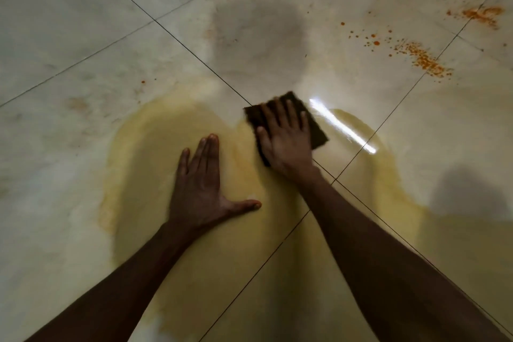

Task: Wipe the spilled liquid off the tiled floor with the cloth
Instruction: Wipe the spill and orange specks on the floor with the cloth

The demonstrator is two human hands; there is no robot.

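The right hand lies flat with fingers spread on a dark cloth, pressing it to the tiled floor at the far edge of the spill, just beside the point where the tile seams cross; its grip is open, palm down on the cloth rather than closed round it; the left hand rests flat in the yellow liquid just beside it, fingers together, thumb out, holding nothing; orange specks lie well apart, toward the far right corner of the floor.
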